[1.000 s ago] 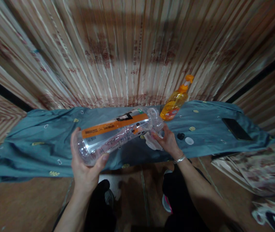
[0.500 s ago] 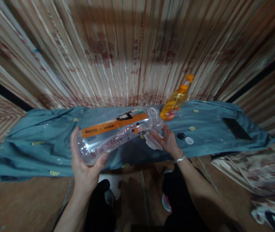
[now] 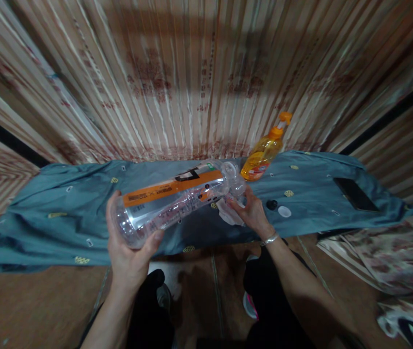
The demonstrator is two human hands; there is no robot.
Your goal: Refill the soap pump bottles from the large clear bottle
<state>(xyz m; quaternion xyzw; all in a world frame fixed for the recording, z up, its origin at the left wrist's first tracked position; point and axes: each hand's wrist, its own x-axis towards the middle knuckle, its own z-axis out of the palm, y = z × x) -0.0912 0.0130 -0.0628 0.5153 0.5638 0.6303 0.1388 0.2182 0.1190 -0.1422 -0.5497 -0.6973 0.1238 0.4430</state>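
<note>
A large clear plastic bottle (image 3: 172, 189) with an orange and silver label lies tilted across the middle, its base at lower left and its neck end at upper right. My left hand (image 3: 128, 247) is wrapped round the base, thumb on the near side. At the neck end my right hand (image 3: 252, 211) is closed, thumb and fingers about a clear rounded plastic part (image 3: 237, 185). Whether that part belongs to the same bottle I cannot tell. A crumpled whitish piece (image 3: 229, 213), like tissue or thin plastic, shows just below the right fingertips.
A cloth-covered bench (image 3: 79, 208) runs across. An orange pump bottle (image 3: 261, 157) stands behind my right hand. A black cap (image 3: 272, 205) and a white disc (image 3: 284, 211) lie right of it. Farther right is a dark phone (image 3: 355, 194). A striped curtain (image 3: 192, 87) hangs behind.
</note>
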